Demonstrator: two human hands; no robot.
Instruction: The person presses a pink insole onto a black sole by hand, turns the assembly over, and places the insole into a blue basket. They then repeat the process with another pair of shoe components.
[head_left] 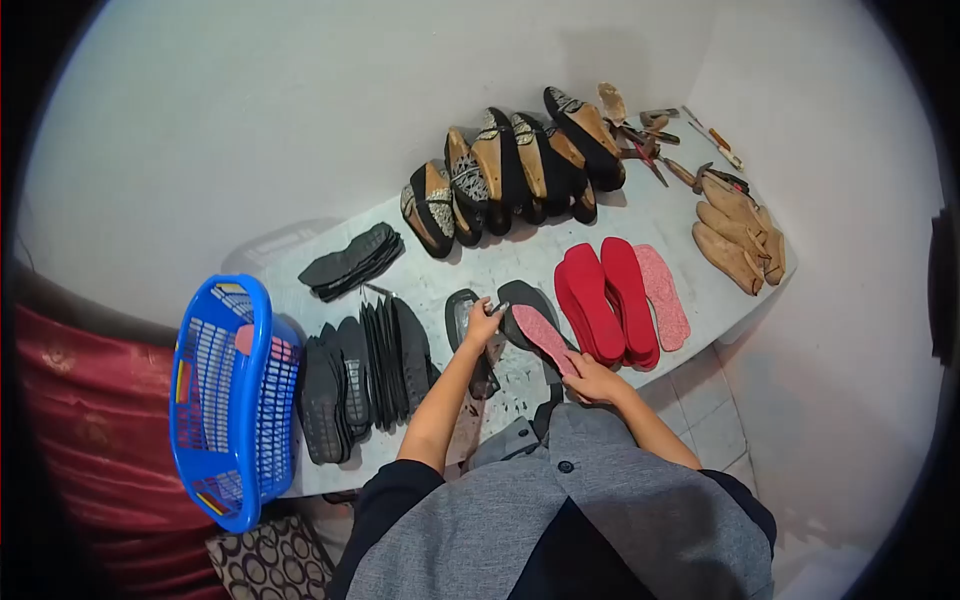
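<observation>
Where the pink insole (543, 338) lies: slanting across a black shoe sole (522, 292) near the table's front edge, between the two hands; whether it touches the sole along its length, I cannot tell
Right hand (594, 380): clamped on the insole's near end, the far end left free
Left hand (483, 324): fingertips bunched between that sole and a shinier black sole (461, 310); something small and dark shows at the tips, so I cannot tell whether they pinch it or the sole's edge
Insole weight: thin by its look, so probably very light, one hand being enough
Insole stiffness: likely soft and bendy, its free end apt to sag or swing when held by one tip
Insole surface: speckled and matt, so unlikely to slip from dry fingers, though a hard pinch could dent or tear the edge
Best hold on the insole: by its side edges, a hand near each end, to keep it flat
Black shoe sole: probably rubbery, firmer and heavier; best held by the rim
Blue plastic basket (262, 315): slatted, at the table's left end, with a pink piece (244, 340) inside, its shape partly hidden
Patterned shoes (436, 212): lined up along the back, with tan lasts (488, 158) inside
</observation>
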